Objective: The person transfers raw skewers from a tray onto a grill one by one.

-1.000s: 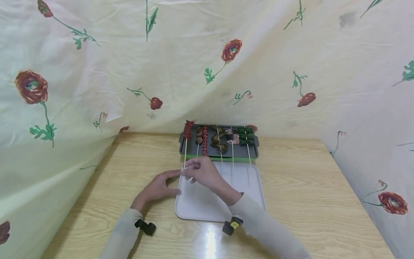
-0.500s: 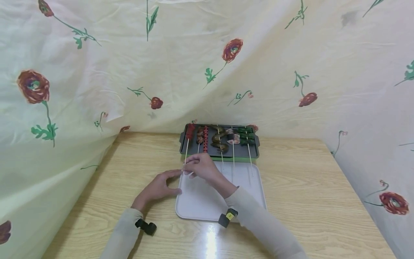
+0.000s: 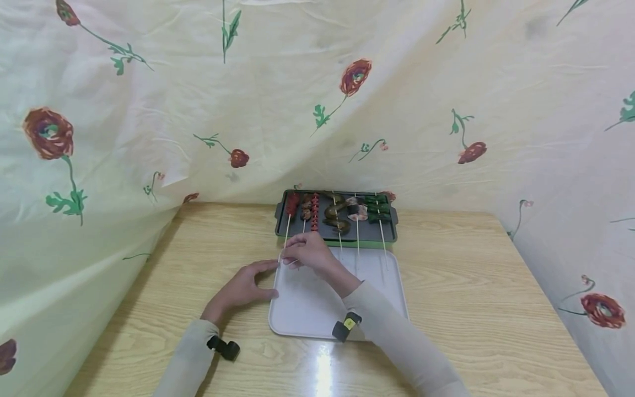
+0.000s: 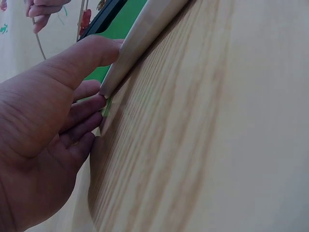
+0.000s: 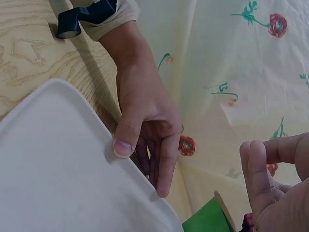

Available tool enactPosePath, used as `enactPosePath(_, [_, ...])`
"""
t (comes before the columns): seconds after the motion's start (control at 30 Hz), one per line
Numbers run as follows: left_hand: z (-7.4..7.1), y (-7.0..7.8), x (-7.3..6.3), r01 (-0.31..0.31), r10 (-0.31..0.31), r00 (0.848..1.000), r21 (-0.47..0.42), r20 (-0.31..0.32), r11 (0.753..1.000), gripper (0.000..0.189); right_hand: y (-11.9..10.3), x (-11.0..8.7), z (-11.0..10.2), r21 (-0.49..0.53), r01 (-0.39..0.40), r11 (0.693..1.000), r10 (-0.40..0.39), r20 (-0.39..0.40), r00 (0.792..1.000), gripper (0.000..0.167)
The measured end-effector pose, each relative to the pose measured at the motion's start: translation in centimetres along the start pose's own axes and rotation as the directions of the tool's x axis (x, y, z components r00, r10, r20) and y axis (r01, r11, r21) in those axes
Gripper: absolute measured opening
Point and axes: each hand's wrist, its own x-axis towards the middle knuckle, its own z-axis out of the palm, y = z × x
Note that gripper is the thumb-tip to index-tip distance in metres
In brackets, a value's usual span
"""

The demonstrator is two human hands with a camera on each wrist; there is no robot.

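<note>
In the head view, my right hand [image 3: 313, 255] pinches the lower stick of a red meat skewer [image 3: 292, 205]. Its meat end lies at the left of a dark grill pan [image 3: 324, 231]. My left hand [image 3: 243, 286] touches the left edge of a white tray [image 3: 312, 311], thumb and forefinger spread apart. The right wrist view has the left thumb on the tray's rim [image 5: 91, 113], with the other fingers extended along its outer side. In the left wrist view, the right hand [image 4: 46, 8] appears at the top, holding a thin stick.
Several other skewers share the pan: brown pieces [image 3: 306, 208], small red pieces [image 3: 315, 215], a wavy brown strip [image 3: 337, 212], a dark-banded chunk [image 3: 356, 210] and green pieces [image 3: 378, 209]. Some sticks reach over the tray. A flowered cloth [image 3: 278, 110] hangs behind the wooden table [image 3: 461, 292].
The meat end of the red skewer has come down and slightly right into the pan. My right hand has shifted slightly toward the pan with the stick. The left hand stays put.
</note>
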Motion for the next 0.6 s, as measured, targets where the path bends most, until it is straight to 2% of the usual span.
enactPosePath(0.23, [0.01,0.03,0.02,0.005,-0.005,1.000,0.010,0.002,1.000,0.071,-0.14,0.08,-0.28,0.004,-0.006,1.000,0.006,0.002,1.000,0.023])
enactPosePath(0.6, [0.05,-0.03,-0.01,0.008,-0.008,1.000,0.023,0.003,1.000,0.071,-0.07,-0.29,-0.62,-0.056,-0.013,0.998,0.014,0.012,1.000,0.033])
